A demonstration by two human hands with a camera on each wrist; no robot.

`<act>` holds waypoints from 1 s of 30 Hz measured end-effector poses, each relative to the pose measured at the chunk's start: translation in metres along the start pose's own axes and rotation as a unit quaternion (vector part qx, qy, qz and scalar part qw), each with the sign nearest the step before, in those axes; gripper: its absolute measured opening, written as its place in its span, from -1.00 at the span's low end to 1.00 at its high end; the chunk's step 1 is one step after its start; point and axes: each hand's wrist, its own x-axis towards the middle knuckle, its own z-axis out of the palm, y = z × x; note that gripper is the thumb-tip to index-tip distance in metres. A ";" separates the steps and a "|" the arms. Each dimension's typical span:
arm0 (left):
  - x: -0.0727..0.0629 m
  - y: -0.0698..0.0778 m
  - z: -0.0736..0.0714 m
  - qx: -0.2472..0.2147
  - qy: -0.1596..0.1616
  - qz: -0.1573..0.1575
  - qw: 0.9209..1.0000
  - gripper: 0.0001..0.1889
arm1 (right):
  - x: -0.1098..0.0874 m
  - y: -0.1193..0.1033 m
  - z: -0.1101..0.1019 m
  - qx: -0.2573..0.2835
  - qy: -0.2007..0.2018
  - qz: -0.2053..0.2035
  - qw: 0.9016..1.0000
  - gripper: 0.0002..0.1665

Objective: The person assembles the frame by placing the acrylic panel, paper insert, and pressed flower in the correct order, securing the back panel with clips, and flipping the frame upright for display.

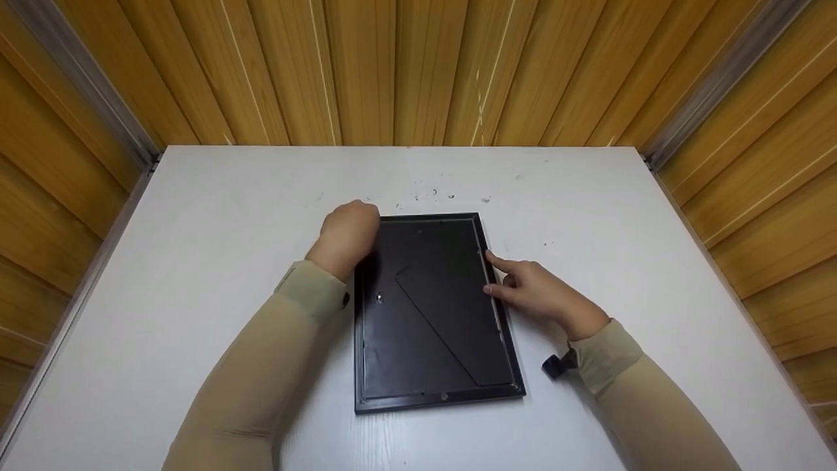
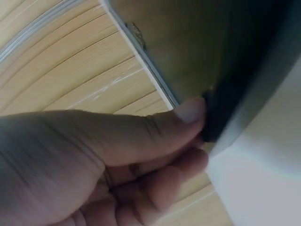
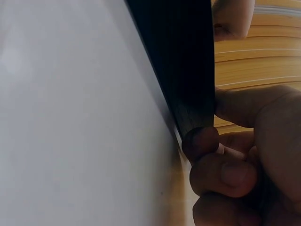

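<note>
A black picture frame (image 1: 438, 314) lies back side up, its backing board and slanted easel stand outline showing. At its far left corner is my left hand (image 1: 348, 237), knuckles up, with the fingers hidden from the head view. The left wrist view shows that thumb (image 2: 188, 112) and curled fingers pinching the frame's edge (image 2: 254, 94). My right hand (image 1: 537, 288) holds the right side, thumb and index finger at the border. In the right wrist view, its fingers (image 3: 230, 174) curl against the side of the frame (image 3: 178, 61).
Under the frame is a white tabletop (image 1: 235, 196) with small dark marks beyond the frame. Wood-patterned panels (image 1: 418, 72) enclose it at the back and both sides. A small black device (image 1: 556, 366) sits at my right wrist.
</note>
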 end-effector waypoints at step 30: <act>-0.105 -0.049 0.026 -0.147 -0.074 0.145 0.976 -0.20 | 0.000 0.000 -0.003 -0.008 -0.006 -0.001 1.000 -0.07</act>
